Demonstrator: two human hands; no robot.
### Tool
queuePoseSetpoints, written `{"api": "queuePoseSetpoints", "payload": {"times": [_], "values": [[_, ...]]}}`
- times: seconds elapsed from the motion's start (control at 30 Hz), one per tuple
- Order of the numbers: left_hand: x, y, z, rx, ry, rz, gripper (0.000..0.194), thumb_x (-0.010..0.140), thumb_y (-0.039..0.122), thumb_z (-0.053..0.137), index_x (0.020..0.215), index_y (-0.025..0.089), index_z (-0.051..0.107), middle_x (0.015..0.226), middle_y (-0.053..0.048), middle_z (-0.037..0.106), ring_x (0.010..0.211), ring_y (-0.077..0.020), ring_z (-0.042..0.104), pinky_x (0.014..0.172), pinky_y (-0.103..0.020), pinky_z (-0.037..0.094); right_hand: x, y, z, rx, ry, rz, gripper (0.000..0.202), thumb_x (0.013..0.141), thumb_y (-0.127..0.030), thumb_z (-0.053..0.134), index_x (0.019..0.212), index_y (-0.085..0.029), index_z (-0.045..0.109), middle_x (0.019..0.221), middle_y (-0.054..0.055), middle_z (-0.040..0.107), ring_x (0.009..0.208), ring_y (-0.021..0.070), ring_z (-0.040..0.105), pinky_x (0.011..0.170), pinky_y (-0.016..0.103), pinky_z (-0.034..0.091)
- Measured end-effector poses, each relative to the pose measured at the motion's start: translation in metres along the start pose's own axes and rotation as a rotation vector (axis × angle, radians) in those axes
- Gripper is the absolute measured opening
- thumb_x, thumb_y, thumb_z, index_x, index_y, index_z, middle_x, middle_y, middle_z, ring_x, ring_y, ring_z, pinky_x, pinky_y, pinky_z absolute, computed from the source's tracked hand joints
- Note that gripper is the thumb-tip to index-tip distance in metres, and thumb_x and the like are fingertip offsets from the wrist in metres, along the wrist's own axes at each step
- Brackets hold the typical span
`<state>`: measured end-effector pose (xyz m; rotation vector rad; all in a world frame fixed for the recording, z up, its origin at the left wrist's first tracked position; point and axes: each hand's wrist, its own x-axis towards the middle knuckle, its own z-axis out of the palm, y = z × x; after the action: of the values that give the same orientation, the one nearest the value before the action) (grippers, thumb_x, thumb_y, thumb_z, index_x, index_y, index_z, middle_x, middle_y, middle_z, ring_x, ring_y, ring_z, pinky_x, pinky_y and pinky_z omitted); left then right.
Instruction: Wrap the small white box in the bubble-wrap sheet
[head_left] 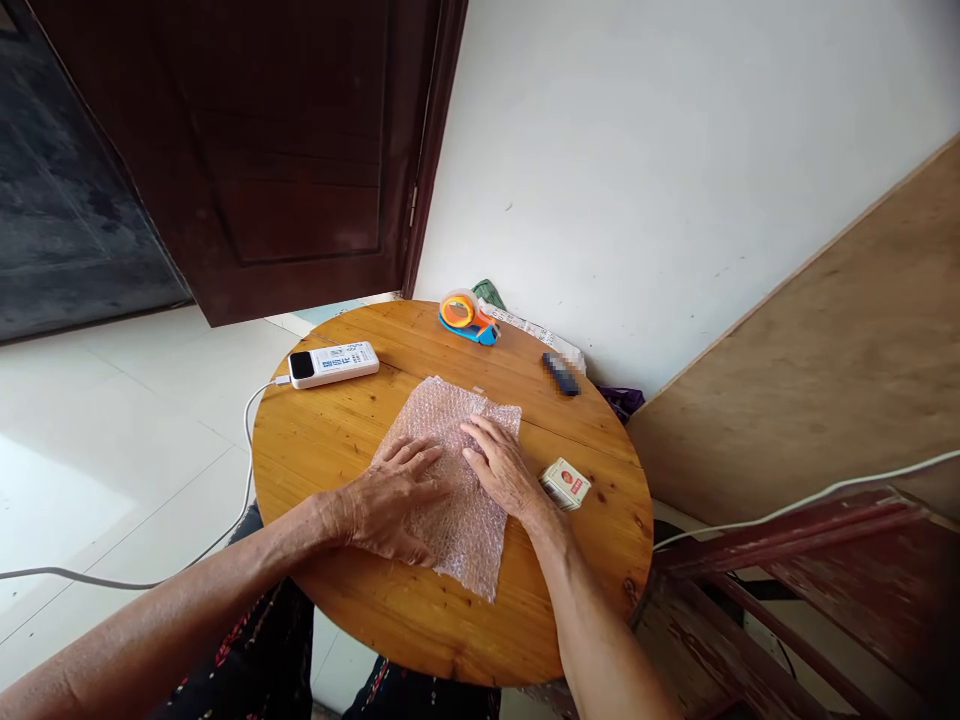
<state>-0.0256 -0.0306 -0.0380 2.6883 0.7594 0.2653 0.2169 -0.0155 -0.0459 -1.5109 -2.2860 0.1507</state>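
Observation:
A sheet of pinkish bubble wrap lies flat, a little askew, on the round wooden table. My left hand rests on its left part with the fingers spread. On its upper right part lies my right hand, fingers stretched out toward the far side. Neither hand grips anything. Just right of my right wrist sits a small white box with a red label, apart from the bubble wrap.
At the far edge stands an orange and blue tape dispenser. A white device with a cable lies at the left. A dark, pixelated object is at the back right. Beyond are a wall and a dark red door.

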Motion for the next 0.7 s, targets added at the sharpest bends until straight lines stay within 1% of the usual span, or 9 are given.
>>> {"api": "queuePoseSetpoints", "payload": {"times": [0.13, 0.23, 0.37, 0.47, 0.53, 0.57, 0.6, 0.63, 0.7], "values": [[-0.018, 0.015, -0.003, -0.032, 0.04, -0.03, 0.085, 0.069, 0.073, 0.069, 0.139, 0.026, 0.057, 0.156, -0.018, 0.037, 0.144, -0.045, 0.029, 0.117, -0.066, 0.02, -0.003, 0.003, 0.0, 0.072, 0.012, 0.005, 0.044, 0.09, -0.022, 0.047, 0.133, -0.02, 0.058, 0.142, 0.012, 0.054, 0.132, 0.0268, 0.05, 0.112, 0.049, 0.039], [-0.029, 0.03, -0.001, -0.053, 0.068, -0.071, 0.077, 0.074, 0.074, 0.064, 0.134, 0.025, 0.06, 0.155, -0.016, 0.04, 0.143, -0.0428, 0.03, 0.118, -0.065, 0.019, -0.002, 0.0, -0.003, 0.072, 0.011, 0.003, 0.044, 0.089, -0.021, 0.046, 0.131, -0.02, 0.06, 0.142, 0.012, 0.055, 0.131, 0.0266, 0.05, 0.112, 0.049, 0.039], [-0.034, 0.039, 0.008, -0.043, 0.098, -0.101, 0.081, 0.076, 0.075, 0.061, 0.137, 0.023, 0.057, 0.154, -0.017, 0.041, 0.144, -0.0437, 0.029, 0.118, -0.068, 0.013, -0.002, -0.012, -0.007, -0.053, 0.03, 0.024, 0.043, 0.09, -0.02, 0.045, 0.131, -0.017, 0.06, 0.146, 0.015, 0.051, 0.134, 0.03, 0.047, 0.111, 0.052, 0.038], [-0.033, 0.039, 0.012, -0.036, 0.133, -0.096, 0.08, 0.076, 0.075, 0.06, 0.137, 0.024, 0.057, 0.153, -0.016, 0.042, 0.143, -0.0429, 0.03, 0.118, -0.067, 0.012, 0.003, -0.026, -0.012, -0.125, -0.038, 0.03, 0.041, 0.091, -0.02, 0.045, 0.128, -0.015, 0.061, 0.142, 0.016, 0.054, 0.131, 0.0315, 0.049, 0.109, 0.052, 0.039], [-0.033, 0.038, 0.012, -0.028, 0.142, -0.094, 0.08, 0.076, 0.076, 0.059, 0.138, 0.024, 0.057, 0.153, -0.016, 0.042, 0.143, -0.0429, 0.031, 0.118, -0.067, 0.013, 0.005, -0.035, -0.021, -0.103, -0.094, 0.016, 0.039, 0.09, -0.019, 0.046, 0.124, -0.015, 0.063, 0.138, 0.016, 0.058, 0.128, 0.0311, 0.053, 0.109, 0.052, 0.04], [-0.033, 0.038, 0.012, -0.024, 0.143, -0.091, 0.081, 0.076, 0.077, 0.058, 0.138, 0.023, 0.057, 0.153, -0.017, 0.041, 0.143, -0.043, 0.031, 0.118, -0.067, 0.013, 0.003, -0.041, -0.029, -0.069, -0.081, 0.014, 0.038, 0.09, -0.019, 0.047, 0.123, -0.015, 0.064, 0.137, 0.015, 0.059, 0.127, 0.0306, 0.054, 0.109, 0.052, 0.04], [-0.034, 0.037, 0.011, -0.021, 0.146, -0.088, 0.083, 0.076, 0.078, 0.057, 0.138, 0.023, 0.057, 0.154, -0.018, 0.041, 0.143, -0.0432, 0.031, 0.118, -0.067, 0.013, -0.003, -0.047, -0.039, -0.023, -0.038, 0.024, 0.036, 0.09, -0.02, 0.047, 0.121, -0.017, 0.065, 0.136, 0.014, 0.06, 0.126, 0.0302, 0.054, 0.109, 0.052, 0.04], [-0.034, 0.037, 0.011, -0.021, 0.153, -0.088, 0.084, 0.075, 0.079, 0.057, 0.138, 0.023, 0.057, 0.154, -0.018, 0.04, 0.143, -0.0434, 0.03, 0.117, -0.067, 0.014, -0.014, -0.054, -0.051, 0.04, 0.04, 0.042, 0.034, 0.091, -0.023, 0.047, 0.12, -0.02, 0.066, 0.136, 0.012, 0.061, 0.126, 0.0291, 0.055, 0.11, 0.052, 0.041], [-0.035, 0.038, 0.011, -0.028, 0.172, -0.097, 0.085, 0.075, 0.08, 0.056, 0.136, 0.022, 0.059, 0.155, -0.018, 0.037, 0.143, -0.0442, 0.029, 0.117, -0.067, 0.013, -0.052, -0.071, -0.073, 0.206, 0.158, 0.105, 0.03, 0.095, -0.031, 0.048, 0.116, -0.025, 0.068, 0.124, 0.007, 0.069, 0.118, 0.0268, 0.061, 0.106, 0.048, 0.046]]}}
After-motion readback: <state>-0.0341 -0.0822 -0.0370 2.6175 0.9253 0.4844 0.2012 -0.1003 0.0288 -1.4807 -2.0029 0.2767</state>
